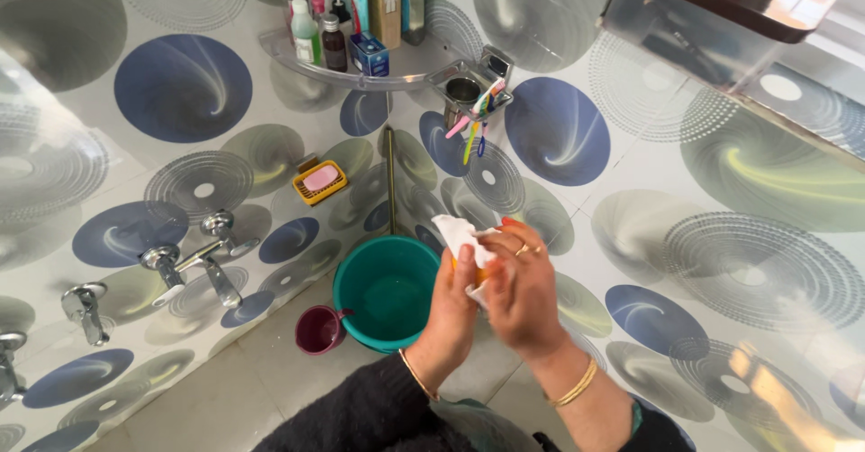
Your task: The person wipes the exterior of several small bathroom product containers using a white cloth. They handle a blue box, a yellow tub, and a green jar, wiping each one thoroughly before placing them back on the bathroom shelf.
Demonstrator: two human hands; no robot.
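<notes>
Hands pressed together over a white cloth (pixel 458 233) and a small orange thing (pixel 480 274), mid-air in a tiled corner.

Left hand (pixel 455 301) and right hand (pixel 521 290) both clamp the cloth between them; teal bucket (pixel 386 292) just below-left of the left hand, maroon mug (pixel 317 329) beside it; taps (pixel 194 258) well left; toothbrush holder (pixel 478 100) above; bare floor beneath.

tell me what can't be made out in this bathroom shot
Head view only:
- The orange thing between the left hand and right hand: mostly covered by the white cloth and the fingers; its kind cannot be told.
- Bottles on the corner shelf: tops cut off by the upper edge.
- Dark-lidded box, top right: cut by the edge and blurred.
- Inside of the maroon mug: too small to judge.
</notes>
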